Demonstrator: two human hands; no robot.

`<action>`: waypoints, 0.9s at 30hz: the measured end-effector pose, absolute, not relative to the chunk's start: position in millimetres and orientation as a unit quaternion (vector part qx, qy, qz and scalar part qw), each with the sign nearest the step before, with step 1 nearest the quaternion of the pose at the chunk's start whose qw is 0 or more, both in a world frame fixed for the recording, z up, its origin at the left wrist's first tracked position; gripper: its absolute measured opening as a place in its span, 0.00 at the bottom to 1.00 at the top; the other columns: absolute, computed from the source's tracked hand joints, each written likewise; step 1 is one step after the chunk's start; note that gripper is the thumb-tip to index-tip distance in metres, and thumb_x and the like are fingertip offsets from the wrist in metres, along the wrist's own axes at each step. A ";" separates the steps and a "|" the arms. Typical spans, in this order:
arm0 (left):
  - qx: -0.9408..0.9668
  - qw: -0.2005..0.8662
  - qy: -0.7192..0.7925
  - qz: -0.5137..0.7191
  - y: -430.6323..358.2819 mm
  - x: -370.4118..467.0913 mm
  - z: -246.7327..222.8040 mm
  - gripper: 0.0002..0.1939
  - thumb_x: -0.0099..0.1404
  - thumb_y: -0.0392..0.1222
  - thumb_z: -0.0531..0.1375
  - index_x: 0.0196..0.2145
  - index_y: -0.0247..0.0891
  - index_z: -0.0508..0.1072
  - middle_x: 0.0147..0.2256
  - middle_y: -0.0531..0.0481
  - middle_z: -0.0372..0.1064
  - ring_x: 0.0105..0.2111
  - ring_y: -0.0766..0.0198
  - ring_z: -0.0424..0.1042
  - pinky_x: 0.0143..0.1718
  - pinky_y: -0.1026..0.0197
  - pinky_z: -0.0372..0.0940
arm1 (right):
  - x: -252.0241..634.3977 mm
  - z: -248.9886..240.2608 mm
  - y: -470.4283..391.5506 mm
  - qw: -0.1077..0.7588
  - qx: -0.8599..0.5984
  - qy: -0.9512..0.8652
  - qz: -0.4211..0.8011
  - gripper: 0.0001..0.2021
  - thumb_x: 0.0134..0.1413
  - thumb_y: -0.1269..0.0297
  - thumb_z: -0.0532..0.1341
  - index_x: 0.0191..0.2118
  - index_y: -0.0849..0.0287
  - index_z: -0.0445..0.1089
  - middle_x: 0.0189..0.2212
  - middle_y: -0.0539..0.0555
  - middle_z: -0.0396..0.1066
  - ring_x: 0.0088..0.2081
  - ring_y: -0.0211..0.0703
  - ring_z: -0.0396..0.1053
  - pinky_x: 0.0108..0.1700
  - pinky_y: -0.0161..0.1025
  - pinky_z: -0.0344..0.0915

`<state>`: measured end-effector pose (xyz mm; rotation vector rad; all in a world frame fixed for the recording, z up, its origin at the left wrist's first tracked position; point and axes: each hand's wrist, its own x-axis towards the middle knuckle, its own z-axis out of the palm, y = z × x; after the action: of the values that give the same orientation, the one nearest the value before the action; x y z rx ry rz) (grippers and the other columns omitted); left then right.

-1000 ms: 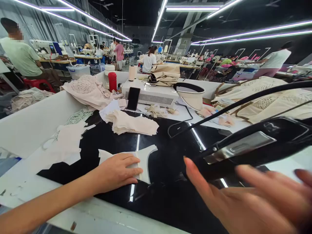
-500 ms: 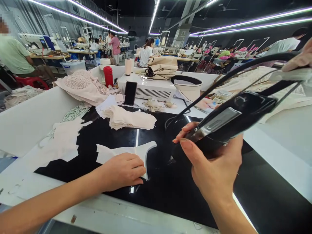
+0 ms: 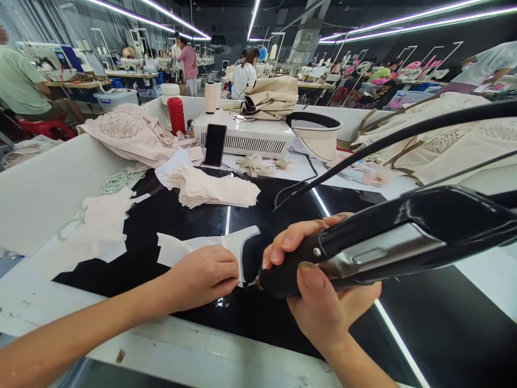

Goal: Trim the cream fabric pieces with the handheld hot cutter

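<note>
My left hand (image 3: 205, 277) rests on the right part of a white fabric piece (image 3: 177, 249), fingers together at its edge on the glossy black panel (image 3: 210, 221). My right hand (image 3: 323, 280) is wrapped round a black handheld tool (image 3: 383, 248) with a silver strip. The tool's small metal tip points left, close beside the fabric edge and my left fingertips. Whether the tip touches the fabric cannot be made out. A thick black cable (image 3: 388, 143) arches above the tool.
Behind lie a stack of beige fabric pieces (image 3: 214, 187), a phone (image 3: 215, 144), a red bottle (image 3: 176, 115) and a white vented box (image 3: 246, 134). More cut pieces (image 3: 99, 221) lie left. People sit at sewing machines beyond.
My right hand has brought the tool left and down, so its tip is now beside the fabric edge. The hand seen at the upper right is gone. My left hand has barely moved.
</note>
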<state>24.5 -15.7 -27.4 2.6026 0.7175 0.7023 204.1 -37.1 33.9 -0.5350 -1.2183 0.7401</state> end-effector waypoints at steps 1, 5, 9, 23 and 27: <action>0.918 0.178 0.255 0.248 -15.4 24.9 -27.2 0.08 0.73 0.32 0.59 0.35 0.37 0.74 0.36 0.49 0.74 0.37 0.62 0.72 0.42 0.62 0.67 | 202.7 32.6 -36.4 0.725 -0.242 -0.551 0.335 0.17 0.59 0.58 0.71 0.49 0.47 0.67 0.31 0.47 0.68 0.24 0.40 0.69 0.21 0.38 0.72; 0.915 0.183 0.258 0.251 -14.4 25.7 -28.8 0.08 0.73 0.33 0.59 0.35 0.37 0.74 0.36 0.49 0.75 0.38 0.62 0.73 0.43 0.61 0.67 | 199.2 29.1 -34.3 0.728 -0.236 -0.550 0.334 0.17 0.59 0.59 0.71 0.50 0.48 0.67 0.31 0.48 0.68 0.24 0.40 0.69 0.22 0.38 0.71; 0.915 0.188 0.258 0.247 -14.1 25.4 -30.6 0.08 0.73 0.34 0.59 0.35 0.37 0.74 0.37 0.49 0.75 0.38 0.62 0.73 0.44 0.60 0.67 | 197.7 27.3 -33.8 0.724 -0.251 -0.549 0.333 0.18 0.59 0.57 0.71 0.51 0.46 0.66 0.31 0.47 0.67 0.24 0.40 0.69 0.23 0.39 0.71; 0.915 0.175 0.291 0.218 -8.5 29.1 -27.6 0.08 0.74 0.38 0.61 0.35 0.37 0.72 0.35 0.51 0.71 0.38 0.61 0.71 0.42 0.60 0.67 | 197.6 28.7 -34.8 0.709 -0.272 -0.564 0.324 0.21 0.59 0.54 0.70 0.52 0.46 0.61 0.31 0.46 0.66 0.23 0.40 0.68 0.22 0.38 0.71; 0.915 0.143 0.303 0.224 -9.8 32.4 -28.5 0.05 0.73 0.34 0.61 0.37 0.37 0.72 0.37 0.51 0.70 0.39 0.61 0.70 0.43 0.60 0.68 | 198.3 27.9 -34.4 0.704 -0.274 -0.576 0.314 0.20 0.60 0.55 0.69 0.52 0.45 0.62 0.31 0.47 0.65 0.24 0.39 0.66 0.22 0.38 0.70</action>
<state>32.4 -9.8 -28.5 2.6396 0.8740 0.6470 198.3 -34.4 27.9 -0.6086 -1.2810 0.6980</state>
